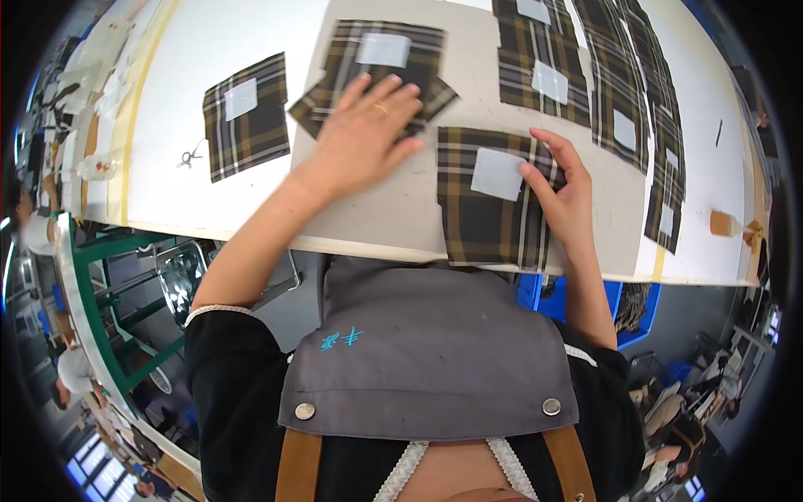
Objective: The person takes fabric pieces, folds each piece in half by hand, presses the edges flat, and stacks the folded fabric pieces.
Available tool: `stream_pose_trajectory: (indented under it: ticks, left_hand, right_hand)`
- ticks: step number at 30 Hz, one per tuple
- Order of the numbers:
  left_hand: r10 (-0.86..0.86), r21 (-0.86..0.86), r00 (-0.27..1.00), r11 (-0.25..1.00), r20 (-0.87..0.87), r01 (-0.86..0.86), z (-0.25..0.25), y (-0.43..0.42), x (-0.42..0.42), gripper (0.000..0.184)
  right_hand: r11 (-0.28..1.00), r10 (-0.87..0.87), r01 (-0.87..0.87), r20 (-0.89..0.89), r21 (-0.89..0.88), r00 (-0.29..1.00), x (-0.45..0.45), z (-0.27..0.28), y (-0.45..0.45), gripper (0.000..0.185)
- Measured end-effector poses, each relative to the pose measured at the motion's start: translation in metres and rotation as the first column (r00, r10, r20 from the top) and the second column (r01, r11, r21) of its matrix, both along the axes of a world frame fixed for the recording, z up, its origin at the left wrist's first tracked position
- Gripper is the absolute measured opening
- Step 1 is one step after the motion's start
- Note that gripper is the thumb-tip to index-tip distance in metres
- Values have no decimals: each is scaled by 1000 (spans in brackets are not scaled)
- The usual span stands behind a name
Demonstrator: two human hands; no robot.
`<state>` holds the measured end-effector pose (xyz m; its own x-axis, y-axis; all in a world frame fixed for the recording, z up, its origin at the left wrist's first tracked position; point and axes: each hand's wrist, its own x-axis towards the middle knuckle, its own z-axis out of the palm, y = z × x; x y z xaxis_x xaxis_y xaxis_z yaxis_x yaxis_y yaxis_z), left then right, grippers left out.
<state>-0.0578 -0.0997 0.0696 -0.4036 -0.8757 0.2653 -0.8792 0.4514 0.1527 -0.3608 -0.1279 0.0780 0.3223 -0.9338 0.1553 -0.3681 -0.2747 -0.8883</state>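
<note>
My left hand (368,138) lies palm down, fingers spread, on overlapping dark plaid fabric pieces (343,58); it is slightly blurred. The upper piece carries a pale rectangular patch (384,50). In front of me, to the right, is another plaid fabric piece (489,230) with a pale patch (498,174) on it. My right hand (569,188) curves around that piece's upper right side, thumb touching near the patch's edge and forefinger apart from it at the top edge. The other right fingers are mostly hidden.
A single plaid piece (247,138) with a patch lies at left, beside small scissors (190,156). Rows of patched plaid pieces (544,54) cover the right side. A bottle of amber liquid (726,223) lies far right. Blue bins (640,314) stand below the table edge.
</note>
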Motion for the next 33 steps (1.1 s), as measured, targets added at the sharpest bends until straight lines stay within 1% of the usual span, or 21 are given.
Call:
stream_pose_trajectory:
  ticks: [2, 6, 8, 9, 11, 12, 14, 15, 17, 18, 19, 21, 22, 24, 25, 27, 28, 29, 30, 31, 33]
  left_hand:
    - [57, -17, 995, 998, 83, -56, 1, -9, 18, 45]
    - [148, -72, 982, 988, 120, -140, -7, -37, 53, 47]
    - [187, -204, 982, 961, -20, -187, -5, -43, 59, 58]
    - [186, -204, 982, 961, -20, -187, 4, -40, 56, 58]
    - [52, -158, 992, 985, -111, -69, 28, -18, 38, 73]
    - [47, -154, 992, 986, -115, -64, 33, -3, 29, 73]
    - [-162, 163, 967, 967, -197, 195, 41, 30, 12, 85]
    - [-167, 167, 965, 965, -201, 202, 39, 40, 4, 85]
    - [-193, 211, 954, 947, -229, 242, 27, 55, -14, 82]
    - [-184, 159, 930, 957, -317, 243, 18, 55, -21, 60]
    - [-182, 160, 930, 957, -319, 242, 11, 54, -20, 60]
    - [-270, 80, 925, 950, -268, 301, 3, 50, -20, 31]
    - [-275, 77, 922, 949, -274, 306, 4, 51, -20, 31]
    - [-141, 175, 867, 952, -478, 252, 13, 61, -18, 18]
    - [-62, 230, 823, 946, -565, 229, 16, 65, -17, 12]
    - [20, 281, 774, 937, -633, 205, 19, 71, -14, 9]
    - [100, 331, 719, 925, -688, 187, 19, 75, -12, 10]
    - [106, 338, 718, 922, -688, 187, 19, 80, -10, 10]
    - [194, 398, 647, 899, -738, 185, 18, 84, -9, 11]
    - [281, 456, 567, 870, -774, 190, 17, 86, -9, 13]
    - [317, 470, 528, 864, -788, 182, 16, 88, -12, 15]
  right_hand:
    - [1000, -23, 23, 1, 11, 1000, 4, 0, 0, 41]
    - [996, -49, 45, 63, 73, 997, 21, -6, -6, 38]
    - [993, -71, 61, 106, 100, 992, 31, -4, -10, 38]
    - [993, -71, 61, 106, 100, 992, 33, -5, -12, 38]
    - [989, -106, 92, 119, 115, 987, 35, -9, -18, 37]
    - [987, -111, 95, 124, 131, 986, 35, -9, -19, 37]
    - [981, -119, 96, 132, 166, 984, 34, -10, -20, 37]
    - [976, -121, 91, 146, 197, 982, 34, -11, -19, 37]
    - [978, -119, 88, 160, 191, 980, 39, -12, -18, 37]
    - [981, -110, 78, 180, 177, 978, 41, -13, -17, 38]
    - [981, -109, 77, 178, 179, 978, 42, -13, -17, 38]
    - [987, -59, 41, 116, 154, 992, 41, -12, -15, 45]
    - [987, -63, 46, 110, 152, 992, 38, -9, -13, 45]
    - [987, -114, 109, -33, -118, 993, 25, 0, -4, 56]
    - [987, -114, 109, -36, -117, 993, 14, 6, 1, 56]
    - [968, 204, -198, 22, -152, 979, -8, 20, 14, 66]
    - [969, 206, -201, 23, -144, 978, -9, 23, 22, 66]
    - [951, 285, -293, -87, -95, 955, -10, 26, 30, 65]
    - [926, 363, -376, -191, -37, 912, -11, 27, 36, 64]
    - [927, 361, -373, -190, -31, 913, -9, 26, 41, 64]
    - [943, 317, -329, -183, -42, 931, -3, 17, 50, 42]
